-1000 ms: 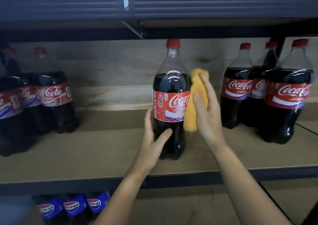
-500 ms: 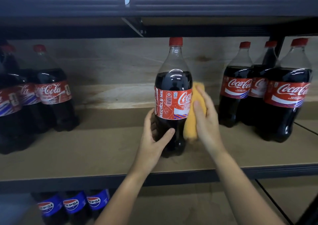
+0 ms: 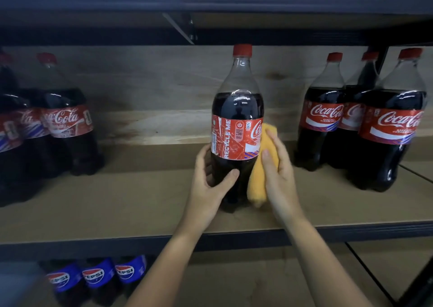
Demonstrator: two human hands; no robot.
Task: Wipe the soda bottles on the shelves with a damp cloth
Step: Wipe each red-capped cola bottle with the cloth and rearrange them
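At the far left of the shelf (image 3: 131, 203) stands a group of cola bottles (image 3: 68, 128) w/ red labels, blurred, so I cannot count them surely; maybe three. Below them, on the lower shelf (image 3: 234, 283), three bottles w/ blue labels (image 3: 97, 275) stand side by side.

In the middle, one cola bottle (image 3: 236, 128) stands upright, alone, well apart from both groups. Its red cap is on, and the label shows the words "RECYCLE ME". The left hand (image 3: 208, 187) holds the lower part of this bottle: thumb across the front, the other fingers curled round the left side. Just right of it, the right hand (image 3: 276, 173) presses a yellow cloth (image 3: 257, 180) against the bottle's right side, approx. from the label down to near the base. The fingers lie over the cloth and bend round it, so the hand is closed on the cloth.

At the right, three more cola bottles (image 3: 391, 128) stand close together, upright, caps on, labels facing front.
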